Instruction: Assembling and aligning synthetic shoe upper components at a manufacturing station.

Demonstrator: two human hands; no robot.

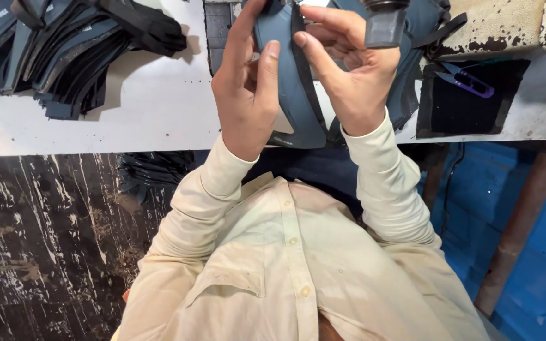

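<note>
Blue-grey shoe-upper piece [295,95] with black strap, raised over the white bench [127,113], pinched between left hand [248,88] and right hand [355,69], thumbs pressing its face; best kept flat, edges aligned; stacked pieces [64,57] lie left, purple snips [469,81] right.

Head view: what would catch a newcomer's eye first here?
Both hands, left hand and right hand, grip a blue-grey cut fabric piece with a dark strip at top centre. A stack of similar dark pieces lies on the white table top left; purple snips rest at right.
</note>
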